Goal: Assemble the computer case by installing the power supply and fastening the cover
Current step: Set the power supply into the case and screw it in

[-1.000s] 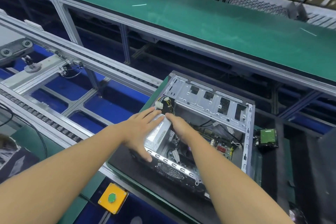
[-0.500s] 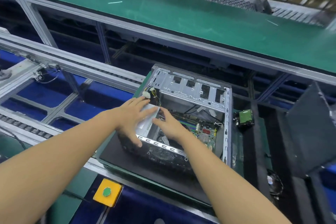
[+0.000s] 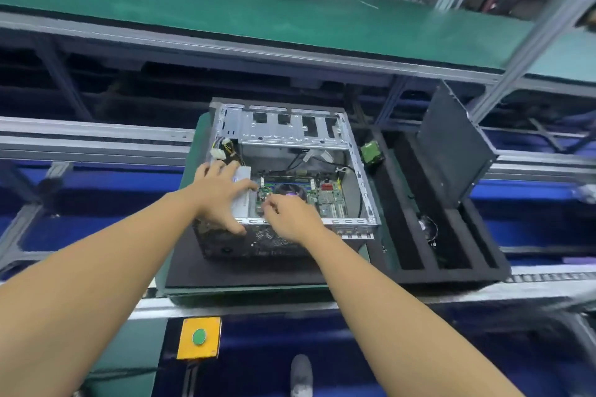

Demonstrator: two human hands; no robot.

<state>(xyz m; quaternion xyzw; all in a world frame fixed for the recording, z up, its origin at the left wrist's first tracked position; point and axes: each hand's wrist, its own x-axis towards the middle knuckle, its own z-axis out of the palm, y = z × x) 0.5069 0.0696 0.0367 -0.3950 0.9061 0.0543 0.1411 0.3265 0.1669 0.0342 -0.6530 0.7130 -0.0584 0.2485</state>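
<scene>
A person's two bare arms reach into an open computer case (image 3: 290, 130) lying on its side on a black mat (image 3: 242, 271). The mat lies on a green pallet (image 3: 186, 179), and the case sits toward the mat's far edge. The silver power supply (image 3: 243, 193) sits inside the case against its left wall, at the near-left corner. The left hand (image 3: 216, 195) lies spread across the top of the power supply, fingers straight and splayed, with the thumb (image 3: 237, 228) down on the case's near wall. The right hand (image 3: 292, 214) hovers over the near rim just beside it. Its fingers (image 3: 269, 203) are curled above the edge of the motherboard (image 3: 325, 198); whether they pinch anything cannot be told. A bundle of cables (image 3: 222, 151) with white plugs hangs at the case's far-left corner, just beyond the power supply. Right of the case a black foam tray (image 3: 451, 274) holds a dark panel (image 3: 451, 145) propped upright at its far end. A small green drive (image 3: 371, 153) sits between case and tray. A yellow box with a green button (image 3: 199, 337) is mounted below the pallet's near edge. A long green shelf (image 3: 225, 10) runs overhead.
</scene>
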